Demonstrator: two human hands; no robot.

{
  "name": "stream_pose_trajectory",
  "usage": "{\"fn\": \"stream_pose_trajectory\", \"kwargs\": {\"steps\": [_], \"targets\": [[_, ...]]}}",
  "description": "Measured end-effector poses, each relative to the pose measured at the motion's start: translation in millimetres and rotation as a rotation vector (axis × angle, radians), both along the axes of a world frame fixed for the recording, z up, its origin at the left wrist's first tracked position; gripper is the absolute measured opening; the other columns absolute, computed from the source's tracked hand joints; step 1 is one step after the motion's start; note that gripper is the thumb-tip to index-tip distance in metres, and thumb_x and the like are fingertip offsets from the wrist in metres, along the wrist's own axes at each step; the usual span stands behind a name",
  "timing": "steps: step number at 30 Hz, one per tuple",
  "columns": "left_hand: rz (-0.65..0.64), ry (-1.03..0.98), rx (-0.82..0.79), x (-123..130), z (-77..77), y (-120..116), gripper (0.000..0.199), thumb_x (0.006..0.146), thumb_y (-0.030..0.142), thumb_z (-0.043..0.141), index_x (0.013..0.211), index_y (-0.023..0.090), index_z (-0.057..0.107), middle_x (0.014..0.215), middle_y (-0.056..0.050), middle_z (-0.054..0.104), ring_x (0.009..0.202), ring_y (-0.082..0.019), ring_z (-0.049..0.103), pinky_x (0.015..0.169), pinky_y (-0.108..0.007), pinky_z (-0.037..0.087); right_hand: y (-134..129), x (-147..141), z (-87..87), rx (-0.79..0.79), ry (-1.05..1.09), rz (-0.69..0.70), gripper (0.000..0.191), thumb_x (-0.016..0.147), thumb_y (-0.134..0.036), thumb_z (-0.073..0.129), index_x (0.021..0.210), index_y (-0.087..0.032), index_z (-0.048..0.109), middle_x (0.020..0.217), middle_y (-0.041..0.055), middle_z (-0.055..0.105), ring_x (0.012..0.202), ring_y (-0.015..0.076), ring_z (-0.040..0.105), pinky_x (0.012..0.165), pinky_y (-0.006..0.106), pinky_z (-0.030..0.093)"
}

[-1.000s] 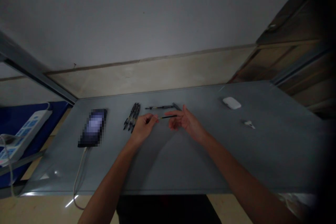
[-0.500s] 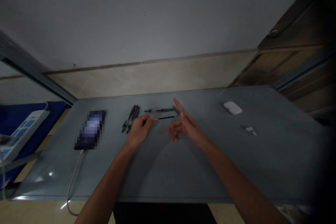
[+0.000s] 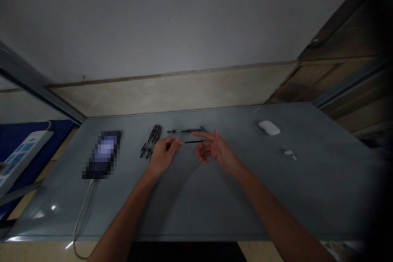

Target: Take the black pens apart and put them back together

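Note:
A thin dark pen refill (image 3: 194,142) is pinched at its left end by my left hand (image 3: 166,151). Its right end reaches my right hand (image 3: 216,147), whose index finger is stretched out to the left above it and whose other fingers are spread and partly curled. Just behind the hands, dark pen parts (image 3: 184,130) lie on the grey table (image 3: 196,204). Several black pens (image 3: 151,141) rest side by side to the left of my left hand.
A phone (image 3: 104,153) with a cable (image 3: 81,213) lies on the left. Toward the right are a white earphone case (image 3: 269,127) and a white earbud (image 3: 290,154). A white power strip (image 3: 23,159) sits beyond the table's left edge. A wall stands behind.
My right index finger has swung from pointing up and away to pointing left over the refill. The refill's right end now meets my right hand. The view has shifted slightly.

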State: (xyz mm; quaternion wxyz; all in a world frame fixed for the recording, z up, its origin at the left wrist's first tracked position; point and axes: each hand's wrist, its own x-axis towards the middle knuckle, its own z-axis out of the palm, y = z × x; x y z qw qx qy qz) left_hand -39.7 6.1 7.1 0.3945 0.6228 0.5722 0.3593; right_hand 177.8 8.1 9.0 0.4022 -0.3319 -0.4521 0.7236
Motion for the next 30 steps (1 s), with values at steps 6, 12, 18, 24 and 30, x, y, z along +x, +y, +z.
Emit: {"fn": "stream_pose_trajectory", "kwargs": {"steps": [6,12,18,24,30], "targets": [[-0.029,0.025,0.015,1.4,0.9,-0.9,0.041,0.092,0.047,0.050,0.072,0.015,0.064,0.064,-0.001,0.056,0.062,-0.015,0.050,0.058,-0.026,0.034,1.7,1.7,-2.1,-0.014,0.015,-0.004,0.076,0.091,-0.077,0.035,0.119,-0.015,0.069,0.074,0.0084,0.067,0.063,0.0183,0.062,0.055,0.029,0.043],[-0.043,0.046,0.028,6.4,-1.2,-4.4,0.038,0.093,0.045,0.050,0.078,0.014,0.066,0.067,-0.001,0.059,0.063,-0.015,0.051,0.060,-0.026,0.035,-0.4,0.4,-1.9,-0.029,-0.020,-0.039,0.070,0.091,-0.073,0.041,0.110,-0.014,0.073,0.069,0.0073,0.066,0.062,0.0174,0.061,0.057,0.029,0.044],[-0.086,-0.051,-0.014,5.9,1.8,-4.8,0.030,0.086,0.044,0.063,0.090,0.015,0.067,0.056,0.005,0.045,0.052,-0.011,0.040,0.051,-0.023,0.028,-1.2,-1.4,-0.8,0.011,-0.044,-0.115,0.057,0.094,-0.064,0.048,0.098,-0.015,0.076,0.069,0.0067,0.066,0.062,0.0164,0.061,0.060,0.030,0.045],[-0.072,-0.092,-0.057,5.7,7.6,-4.9,0.039,0.088,0.050,0.056,0.085,0.013,0.069,0.064,0.001,0.054,0.058,-0.012,0.046,0.054,-0.024,0.033,-0.8,-4.5,-2.4,0.066,-0.060,-0.135,0.056,0.093,-0.064,0.050,0.091,-0.015,0.077,0.072,0.0082,0.067,0.067,0.0176,0.061,0.064,0.032,0.046],[-0.072,-0.088,-0.074,6.4,2.0,-4.2,0.041,0.087,0.051,0.061,0.066,0.016,0.063,0.058,0.000,0.051,0.054,-0.013,0.044,0.052,-0.026,0.030,-0.5,-4.5,-6.0,0.099,-0.097,-0.121,0.055,0.092,-0.064,0.051,0.085,-0.017,0.078,0.078,0.0101,0.070,0.073,0.0189,0.063,0.066,0.033,0.046]]}}
